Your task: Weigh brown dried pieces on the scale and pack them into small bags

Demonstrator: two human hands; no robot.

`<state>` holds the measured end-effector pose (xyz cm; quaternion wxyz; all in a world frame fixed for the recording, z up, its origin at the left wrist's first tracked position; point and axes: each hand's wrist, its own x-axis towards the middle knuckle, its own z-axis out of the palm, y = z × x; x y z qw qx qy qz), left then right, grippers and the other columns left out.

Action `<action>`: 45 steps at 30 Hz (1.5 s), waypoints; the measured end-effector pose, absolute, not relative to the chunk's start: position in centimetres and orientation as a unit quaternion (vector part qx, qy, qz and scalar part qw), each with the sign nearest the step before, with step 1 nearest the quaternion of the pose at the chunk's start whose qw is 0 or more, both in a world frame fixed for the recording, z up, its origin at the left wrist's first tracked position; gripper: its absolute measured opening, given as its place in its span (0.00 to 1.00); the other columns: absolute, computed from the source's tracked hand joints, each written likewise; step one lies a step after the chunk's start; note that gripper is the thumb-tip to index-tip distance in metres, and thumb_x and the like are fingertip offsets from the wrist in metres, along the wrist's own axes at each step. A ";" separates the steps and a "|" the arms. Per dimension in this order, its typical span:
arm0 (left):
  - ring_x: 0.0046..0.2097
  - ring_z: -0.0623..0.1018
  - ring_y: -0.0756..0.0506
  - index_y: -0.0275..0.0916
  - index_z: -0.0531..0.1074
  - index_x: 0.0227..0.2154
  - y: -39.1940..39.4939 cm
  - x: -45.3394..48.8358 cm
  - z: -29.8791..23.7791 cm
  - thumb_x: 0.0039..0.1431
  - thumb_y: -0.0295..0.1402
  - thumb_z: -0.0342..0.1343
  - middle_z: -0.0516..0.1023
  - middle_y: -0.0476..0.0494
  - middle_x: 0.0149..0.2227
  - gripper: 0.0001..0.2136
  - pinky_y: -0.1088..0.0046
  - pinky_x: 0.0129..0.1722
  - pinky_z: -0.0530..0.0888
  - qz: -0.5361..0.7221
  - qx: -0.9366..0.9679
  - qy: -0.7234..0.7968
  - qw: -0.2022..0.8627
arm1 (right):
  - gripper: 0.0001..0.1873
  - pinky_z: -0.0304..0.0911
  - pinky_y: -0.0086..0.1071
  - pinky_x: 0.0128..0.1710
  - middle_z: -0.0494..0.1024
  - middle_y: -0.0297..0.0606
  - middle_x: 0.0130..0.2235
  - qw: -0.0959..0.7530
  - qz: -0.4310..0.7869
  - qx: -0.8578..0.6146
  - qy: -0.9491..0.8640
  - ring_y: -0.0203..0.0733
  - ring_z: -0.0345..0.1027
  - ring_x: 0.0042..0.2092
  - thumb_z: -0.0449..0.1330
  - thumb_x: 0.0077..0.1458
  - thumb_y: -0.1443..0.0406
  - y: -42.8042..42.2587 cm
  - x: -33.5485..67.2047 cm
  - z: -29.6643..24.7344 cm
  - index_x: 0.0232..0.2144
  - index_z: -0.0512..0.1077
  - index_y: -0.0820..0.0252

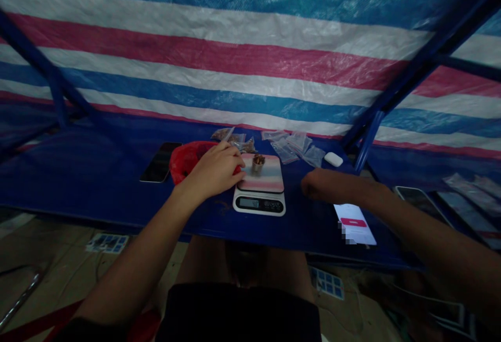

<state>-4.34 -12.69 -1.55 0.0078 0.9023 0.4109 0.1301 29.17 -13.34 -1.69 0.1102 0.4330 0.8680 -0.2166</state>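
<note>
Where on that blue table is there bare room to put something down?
Widest bare stretch: the table left of the dark phone. A narrow gap lies between the scale and the right hand. Crowded behind the scale with small bags, and around the lit phone.

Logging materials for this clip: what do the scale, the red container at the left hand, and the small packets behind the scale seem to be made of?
Scale: the white body looks like smooth plastic. Its platform mirrors the striped tarp, so it may be glossy glass or polished metal. Red container: probably thin plastic, going by its shiny wrinkles. Packets: clear plastic film, see-through with glints.
</note>
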 end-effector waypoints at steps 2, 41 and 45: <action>0.52 0.76 0.35 0.40 0.86 0.38 -12.3 -4.1 -1.8 0.67 0.34 0.61 0.82 0.38 0.43 0.08 0.53 0.56 0.74 0.109 0.902 0.418 0.020 | 0.15 0.68 0.39 0.34 0.86 0.41 0.32 0.103 -0.223 0.428 0.870 0.48 0.80 0.33 0.59 0.51 0.78 -13.4 28.7 -1.4 0.27 0.81 0.55; 0.50 0.82 0.39 0.39 0.83 0.43 -12.1 -6.9 0.0 0.70 0.33 0.52 0.84 0.40 0.46 0.13 0.58 0.55 0.77 0.263 0.842 0.468 0.056 | 0.12 0.67 0.39 0.49 0.86 0.42 0.43 -0.230 -0.176 0.344 0.893 0.47 0.77 0.45 0.59 0.66 0.64 -9.8 20.7 2.2 0.40 0.83 0.57; 0.47 0.84 0.39 0.41 0.84 0.43 -13.0 -10.8 -0.9 0.66 0.31 0.54 0.87 0.41 0.45 0.13 0.61 0.51 0.79 0.178 0.848 0.492 0.079 | 0.11 0.67 0.39 0.49 0.86 0.43 0.42 -0.248 -0.177 0.332 0.893 0.47 0.77 0.45 0.60 0.65 0.65 -10.0 20.0 2.7 0.39 0.84 0.58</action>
